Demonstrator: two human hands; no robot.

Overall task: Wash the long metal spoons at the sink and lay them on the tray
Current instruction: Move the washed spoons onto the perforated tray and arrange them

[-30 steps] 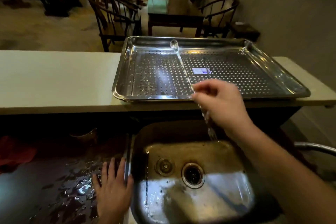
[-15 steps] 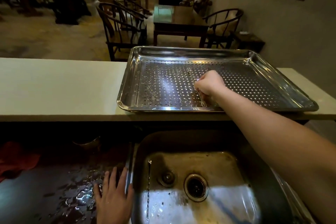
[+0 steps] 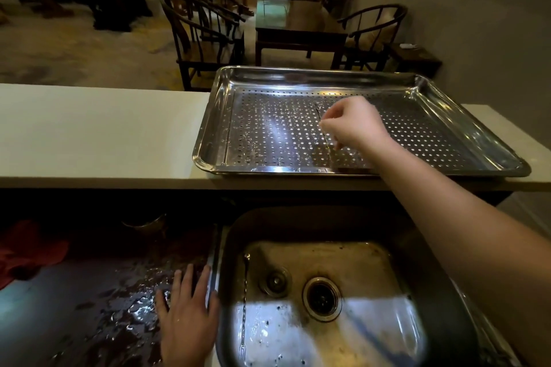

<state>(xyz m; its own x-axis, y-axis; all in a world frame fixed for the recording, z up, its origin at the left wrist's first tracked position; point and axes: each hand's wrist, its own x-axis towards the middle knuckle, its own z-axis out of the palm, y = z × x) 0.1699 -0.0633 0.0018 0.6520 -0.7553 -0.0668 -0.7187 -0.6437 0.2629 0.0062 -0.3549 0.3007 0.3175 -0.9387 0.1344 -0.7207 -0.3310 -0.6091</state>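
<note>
A perforated steel tray sits on the pale raised ledge behind the sink. One long metal spoon lies on the tray floor, pointing away from me. My right hand hovers over its near half with fingers curled, thumb and fingertips at the thin handle. A second long utensil with a twisted handle lies in the steel sink, left of the drain. My left hand rests flat on the wet dark counter by the sink's left rim.
The pale ledge stretches left of the tray. A red cloth lies at the far left under the ledge. The drain and a small plug sit in the sink floor. Chairs and a table stand beyond.
My right hand carried the spoon up from over the sink and lowered it onto the tray floor. The left hand stayed flat on the counter.
</note>
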